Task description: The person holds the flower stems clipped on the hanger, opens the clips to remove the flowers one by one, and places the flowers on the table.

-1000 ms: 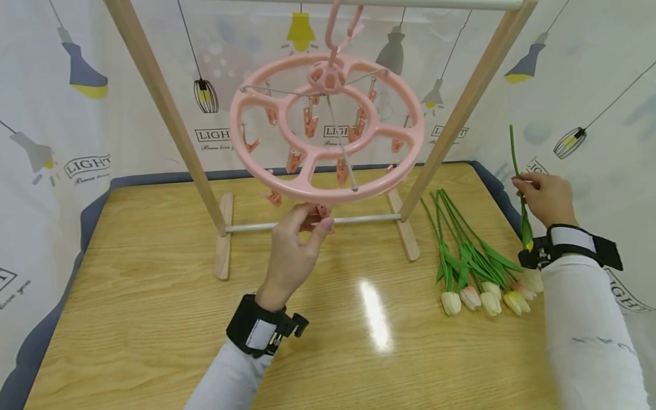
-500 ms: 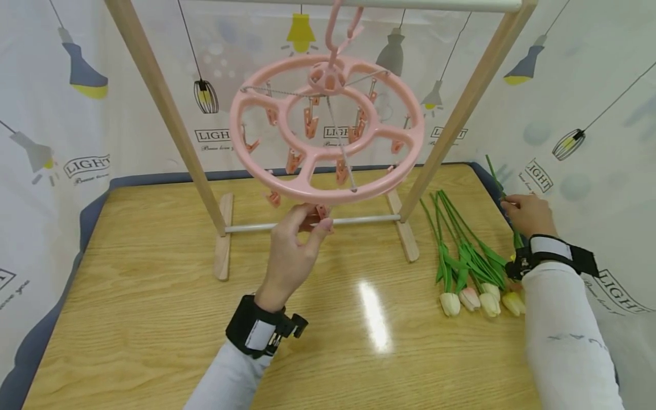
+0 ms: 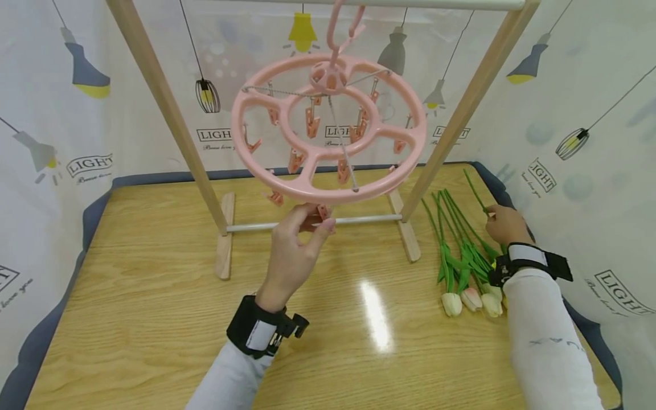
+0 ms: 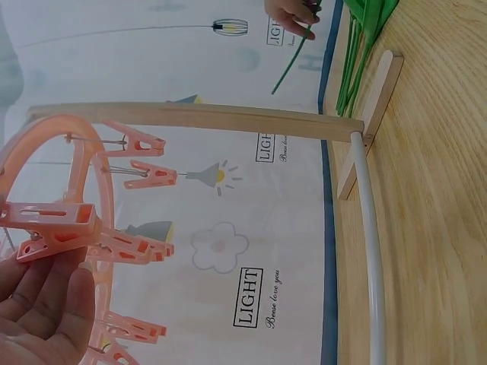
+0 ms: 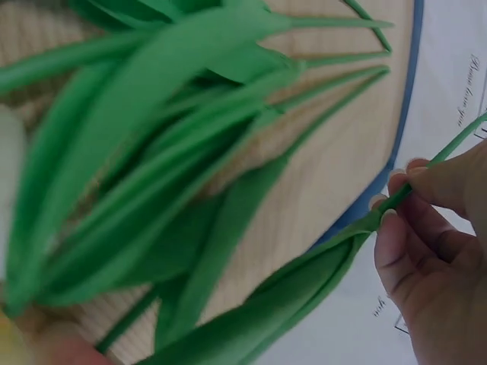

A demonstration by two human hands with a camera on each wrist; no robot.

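A pink round clip hanger [image 3: 330, 196] hangs by its hook from a wooden-sided rack, small clips dangling below it. My left hand [image 3: 294, 250] pinches one pink clip [image 3: 323, 212] under the ring's near edge; the left wrist view has this clip [image 4: 53, 220] close up between thumb and fingers. Over at the right, my right hand [image 3: 506, 225] pinches a tulip by its green stem [image 3: 475, 191], and its long leaf [image 5: 304, 281] fills the lower part of the right wrist view. That tulip's bloom is mostly hidden behind the wrist strap.
Beside the right hand, several tulips [image 3: 463, 256] lie on the wooden table, pale blooms toward me. The rack stands on wooden feet [image 3: 405, 228] joined by a white bottom bar [image 3: 366, 220]. A lamp-printed cloth [image 3: 564, 108] encloses the table's back and sides.
My right hand has come left and lower with the tulip, nearer the tulips on the table. The left hand stays at the same clip, and the hanger barely moves.
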